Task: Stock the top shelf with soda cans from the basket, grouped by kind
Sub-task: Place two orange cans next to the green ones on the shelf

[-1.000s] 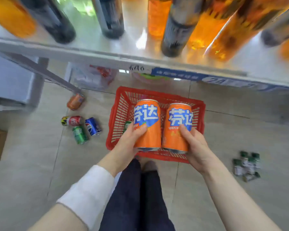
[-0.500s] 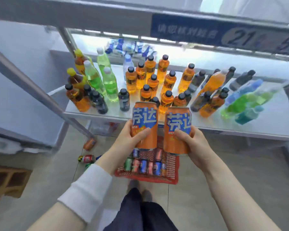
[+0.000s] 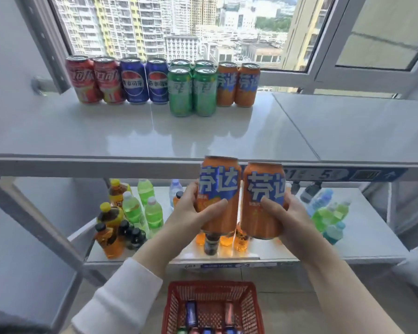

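**A:** Where are the hands?

**B:** Both are raised just in front of the edge of the glossy white top shelf [image 3: 130, 136]. The left hand [image 3: 193, 213] wraps its fingers and thumb round an orange aluminium soda can [image 3: 220, 189] with blue-and-white lettering. The right hand [image 3: 287, 218] grips a second orange can [image 3: 263, 201] of the same kind. The two are upright, side by side and almost touching, with their tops about level with the shelf's front lip.

**A:** What stands on that shelf?

**B:** There is a row along the back, by the window [image 3: 179, 25]. From the left it runs two red cola cans [image 3: 94, 79], two blue cola cans [image 3: 144, 80], four green soda cans [image 3: 192, 91] in two ranks, and two shelved orange cans [image 3: 238, 84]. All are upright, each kind together.

**A:** And the basket?

**B:** The red plastic mesh basket [image 3: 212, 289] sits on the floor below the hands. Several loose cans [image 3: 191, 312] lie in it, blue and reddish ones, too blurred to read.

**A:** Anything else?

**B:** The lower shelf [image 3: 372, 232] holds plastic bottles [image 3: 152, 213] in green, orange, dark and pale blue. A white sleeve [image 3: 121, 300] covers the left forearm.
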Demonstrator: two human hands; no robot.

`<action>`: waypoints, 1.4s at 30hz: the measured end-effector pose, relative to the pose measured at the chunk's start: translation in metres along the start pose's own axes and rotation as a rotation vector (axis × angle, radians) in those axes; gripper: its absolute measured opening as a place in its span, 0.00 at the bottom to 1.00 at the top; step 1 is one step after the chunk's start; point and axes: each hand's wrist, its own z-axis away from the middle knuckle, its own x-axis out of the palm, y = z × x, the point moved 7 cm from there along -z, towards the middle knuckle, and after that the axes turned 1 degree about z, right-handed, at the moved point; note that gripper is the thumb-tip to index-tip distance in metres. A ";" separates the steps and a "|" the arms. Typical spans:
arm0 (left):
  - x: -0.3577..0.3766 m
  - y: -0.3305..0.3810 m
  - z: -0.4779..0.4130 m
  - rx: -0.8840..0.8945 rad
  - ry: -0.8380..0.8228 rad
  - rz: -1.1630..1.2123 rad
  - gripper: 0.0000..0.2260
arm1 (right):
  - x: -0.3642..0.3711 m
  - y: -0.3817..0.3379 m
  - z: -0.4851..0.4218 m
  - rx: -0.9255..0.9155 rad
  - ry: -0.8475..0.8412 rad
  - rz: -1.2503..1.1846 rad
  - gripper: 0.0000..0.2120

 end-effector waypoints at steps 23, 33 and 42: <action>0.028 0.089 -0.193 0.169 0.302 -0.167 0.28 | -0.094 -0.111 -0.185 -0.234 -0.096 0.105 0.24; 0.023 0.076 -0.239 0.204 0.394 -0.240 0.25 | -0.095 -0.106 -0.243 -0.214 -0.108 0.242 0.29; 0.015 0.068 -0.262 0.200 0.355 -0.276 0.24 | -0.092 -0.104 -0.271 -0.188 -0.133 0.275 0.31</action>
